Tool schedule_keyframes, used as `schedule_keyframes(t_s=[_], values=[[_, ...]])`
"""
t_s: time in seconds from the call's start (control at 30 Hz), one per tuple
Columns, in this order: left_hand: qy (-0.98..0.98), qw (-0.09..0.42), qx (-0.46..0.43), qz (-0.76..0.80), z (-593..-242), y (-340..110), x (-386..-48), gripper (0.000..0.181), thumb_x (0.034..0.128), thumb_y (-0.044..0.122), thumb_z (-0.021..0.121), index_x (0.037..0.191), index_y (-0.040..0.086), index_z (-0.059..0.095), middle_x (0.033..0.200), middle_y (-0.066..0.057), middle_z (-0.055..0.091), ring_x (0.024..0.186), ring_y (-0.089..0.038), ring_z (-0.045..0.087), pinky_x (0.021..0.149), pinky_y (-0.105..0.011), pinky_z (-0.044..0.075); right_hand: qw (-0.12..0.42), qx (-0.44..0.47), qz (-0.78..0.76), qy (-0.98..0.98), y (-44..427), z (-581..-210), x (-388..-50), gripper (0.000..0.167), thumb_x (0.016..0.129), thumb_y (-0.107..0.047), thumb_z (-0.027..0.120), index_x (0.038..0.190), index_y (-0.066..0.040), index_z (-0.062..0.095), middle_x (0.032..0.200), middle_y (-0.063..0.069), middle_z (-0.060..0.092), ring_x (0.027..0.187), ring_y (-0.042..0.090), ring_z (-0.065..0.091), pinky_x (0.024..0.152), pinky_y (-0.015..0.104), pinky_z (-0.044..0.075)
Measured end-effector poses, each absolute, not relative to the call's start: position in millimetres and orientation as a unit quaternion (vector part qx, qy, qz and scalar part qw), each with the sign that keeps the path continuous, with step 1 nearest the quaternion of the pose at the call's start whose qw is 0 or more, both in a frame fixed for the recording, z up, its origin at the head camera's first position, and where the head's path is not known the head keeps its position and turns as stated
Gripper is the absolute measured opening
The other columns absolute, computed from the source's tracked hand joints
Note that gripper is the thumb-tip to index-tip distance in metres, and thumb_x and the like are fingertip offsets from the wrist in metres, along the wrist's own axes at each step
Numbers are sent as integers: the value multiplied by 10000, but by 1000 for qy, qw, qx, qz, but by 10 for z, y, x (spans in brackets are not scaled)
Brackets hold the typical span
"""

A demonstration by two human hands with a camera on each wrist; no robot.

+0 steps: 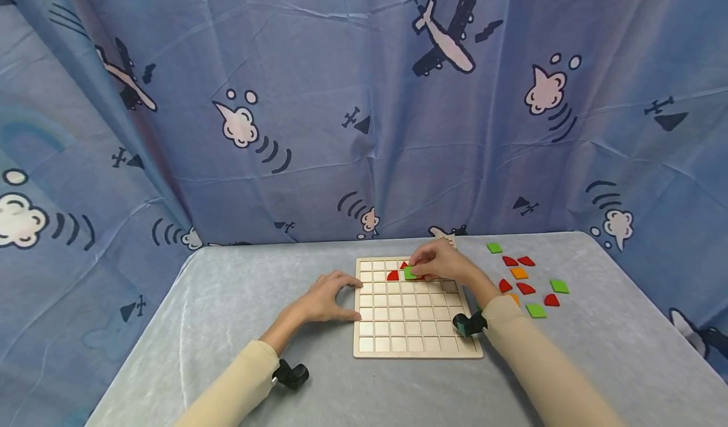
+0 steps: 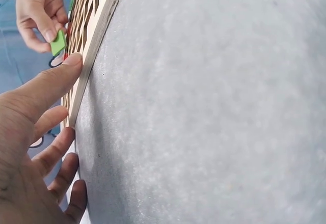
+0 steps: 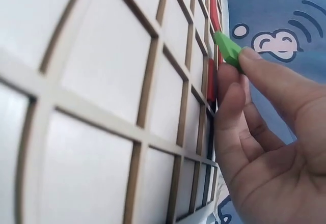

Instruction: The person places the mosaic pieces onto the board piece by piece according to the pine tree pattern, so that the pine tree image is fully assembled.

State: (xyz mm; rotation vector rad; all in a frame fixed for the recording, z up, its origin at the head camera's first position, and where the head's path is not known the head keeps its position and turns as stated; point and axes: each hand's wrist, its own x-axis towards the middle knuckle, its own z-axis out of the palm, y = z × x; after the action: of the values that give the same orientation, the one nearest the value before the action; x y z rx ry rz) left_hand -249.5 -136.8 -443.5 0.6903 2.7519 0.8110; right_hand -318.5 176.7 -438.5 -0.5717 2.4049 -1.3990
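A wooden grid board (image 1: 398, 314) with square cells lies flat on the table. My right hand (image 1: 442, 263) pinches a green square tile (image 1: 409, 273) between thumb and fingers over the far rows; in the right wrist view the green tile (image 3: 229, 50) is tilted above the cells. Close to it, a red quarter-round piece (image 1: 393, 276) and another red piece (image 1: 404, 265) sit in cells. My left hand (image 1: 326, 298) rests at the board's left edge, fingers spread and touching the rim; the left wrist view shows its thumb (image 2: 53, 81) on the wooden edge.
Right of the board lie loose pieces: green squares (image 1: 560, 286), red quarter-rounds (image 1: 526, 261) and orange squares (image 1: 519, 273). Some are partly hidden behind my right forearm. A grey cloth (image 1: 239, 300) covers the table, and a blue patterned curtain (image 1: 318, 111) hangs behind it.
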Motion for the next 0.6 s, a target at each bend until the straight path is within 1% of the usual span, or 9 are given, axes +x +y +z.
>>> schedule_keyframes(t_s=[0.13, 0.23, 0.33, 0.43, 0.5, 0.6], values=[[928, 97, 232, 274, -4434, -1366, -2485, 645, 753, 409, 848, 1325, 243, 601, 1373, -43, 549, 1278, -303, 464, 1081, -517, 382, 139, -205, -475, 844, 1735, -4390, -3188, 180, 874, -82, 734, 1018, 25, 719, 912, 203, 740, 681, 189, 673, 625, 316, 558], [927, 99, 232, 276, -4436, -1369, -2478, 643, 757, 406, 846, 1328, 245, 599, 1382, -43, 543, 1290, -306, 454, 1087, -524, 377, 134, -209, -466, 849, 1707, -4379, -3175, 176, 879, -73, 726, 1015, 37, 714, 895, 225, 725, 626, 184, 614, 596, 319, 527], [927, 98, 234, 278, -4444, -1373, -2478, 642, 760, 404, 844, 1330, 243, 597, 1388, -46, 539, 1297, -309, 450, 1087, -533, 376, 132, -213, -460, 852, 1686, -4360, -3157, 177, 884, -63, 715, 1018, 52, 705, 883, 252, 706, 603, 182, 555, 574, 320, 491], [926, 98, 234, 279, -4449, -1375, -2475, 641, 760, 405, 844, 1329, 244, 597, 1386, -42, 539, 1293, -309, 451, 1083, -535, 377, 131, -214, -457, 853, 1662, -4346, -3140, 182, 889, -34, 697, 1027, 84, 691, 894, 300, 688, 611, 228, 540, 577, 344, 480], [926, 99, 233, 280, -4450, -1376, -2472, 640, 760, 404, 844, 1329, 246, 597, 1385, -39, 540, 1292, -308, 451, 1082, -534, 376, 131, -216, -457, 852, 1656, -4341, -3131, 180, 886, -33, 699, 1025, 81, 694, 903, 298, 691, 626, 234, 547, 588, 345, 479], [926, 99, 233, 279, -4456, -1381, -2471, 638, 762, 409, 842, 1329, 251, 596, 1384, -37, 539, 1291, -304, 450, 1081, -534, 378, 126, -219, -446, 859, 1647, -4341, -3129, 153, 881, -45, 710, 998, 54, 711, 898, 257, 708, 650, 231, 564, 610, 335, 482]])
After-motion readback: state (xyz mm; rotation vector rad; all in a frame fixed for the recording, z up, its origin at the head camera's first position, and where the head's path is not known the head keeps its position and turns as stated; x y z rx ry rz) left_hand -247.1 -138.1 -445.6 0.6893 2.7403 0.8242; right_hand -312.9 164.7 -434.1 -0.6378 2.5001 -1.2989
